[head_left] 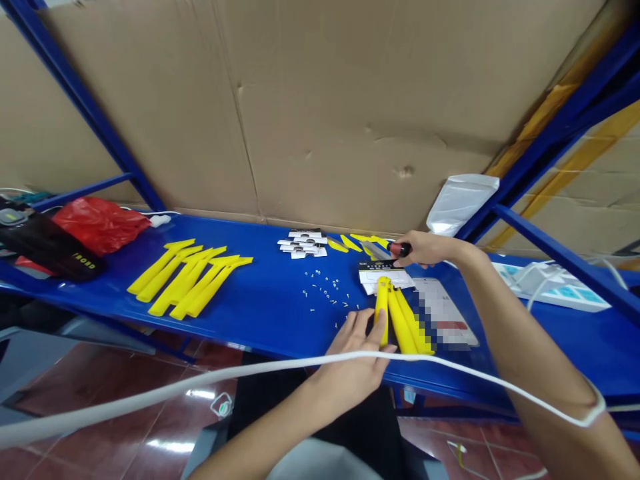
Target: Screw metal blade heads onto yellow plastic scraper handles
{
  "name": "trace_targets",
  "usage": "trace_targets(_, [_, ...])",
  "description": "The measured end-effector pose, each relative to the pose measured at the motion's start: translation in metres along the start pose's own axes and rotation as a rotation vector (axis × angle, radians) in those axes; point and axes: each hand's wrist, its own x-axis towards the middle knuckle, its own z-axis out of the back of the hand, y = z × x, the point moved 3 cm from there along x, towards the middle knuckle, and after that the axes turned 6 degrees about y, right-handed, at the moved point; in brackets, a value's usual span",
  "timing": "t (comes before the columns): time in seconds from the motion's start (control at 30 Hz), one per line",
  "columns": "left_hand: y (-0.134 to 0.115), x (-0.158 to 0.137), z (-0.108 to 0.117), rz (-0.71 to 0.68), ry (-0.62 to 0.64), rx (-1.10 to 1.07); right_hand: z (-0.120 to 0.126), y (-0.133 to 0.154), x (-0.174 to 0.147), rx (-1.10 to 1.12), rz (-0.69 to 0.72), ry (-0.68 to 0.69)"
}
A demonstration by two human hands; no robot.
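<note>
My left hand is closed around a yellow hollow handle near the table's front edge, its upper end pointing away from me. Beside it on the right lie more yellow handles, touching one another. My right hand grips a tool with a black-and-red handle just beyond them; its working end cannot be made out. Under and in front of that hand are white-and-black printed cards. Small screws and nuts lie scattered to the left of the held handle.
Several yellow handles lie in a row on the blue table. Stacked cards and flat yellow pieces are at the back. A white cable crosses before my arms. A red bag and blue posts flank the table.
</note>
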Motion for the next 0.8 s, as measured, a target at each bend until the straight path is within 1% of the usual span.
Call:
trace_targets(0.17, [0.005, -0.004, -0.002, 0.005, -0.011, 0.061, -0.001, 0.005, 0.001, -0.035, -0.041, -0.017])
trace_targets(0.3, [0.011, -0.005, -0.001, -0.008, 0.019, 0.064, 0.006, 0.022, -0.006, -0.093, -0.021, -0.095])
trace_targets(0.37, [0.012, -0.005, 0.002, -0.019, 0.014, 0.067, 0.015, 0.036, -0.015, -0.151, 0.042, -0.187])
trace_targets(0.43, [0.013, -0.006, 0.005, -0.036, -0.003, 0.067, 0.026, 0.057, -0.029, -0.217, 0.165, -0.332])
trace_targets(0.47, [0.013, -0.006, 0.006, -0.044, -0.009, 0.068, 0.031, 0.066, -0.036, -0.224, 0.199, -0.388])
trace_targets(0.57, [0.014, -0.005, 0.01, -0.061, -0.014, 0.078, 0.048, 0.095, -0.061, -0.232, 0.243, -0.513])
trace_targets(0.63, [0.015, -0.005, 0.011, -0.07, -0.013, 0.079, 0.059, 0.11, -0.079, -0.259, 0.246, -0.603])
trace_targets(0.73, [0.017, -0.005, 0.014, -0.093, -0.033, 0.069, 0.071, 0.121, -0.104, -0.23, 0.253, -0.773])
trace_targets(0.8, [0.02, -0.006, 0.023, -0.108, -0.079, 0.037, 0.073, 0.114, -0.117, -0.168, 0.257, -0.849])
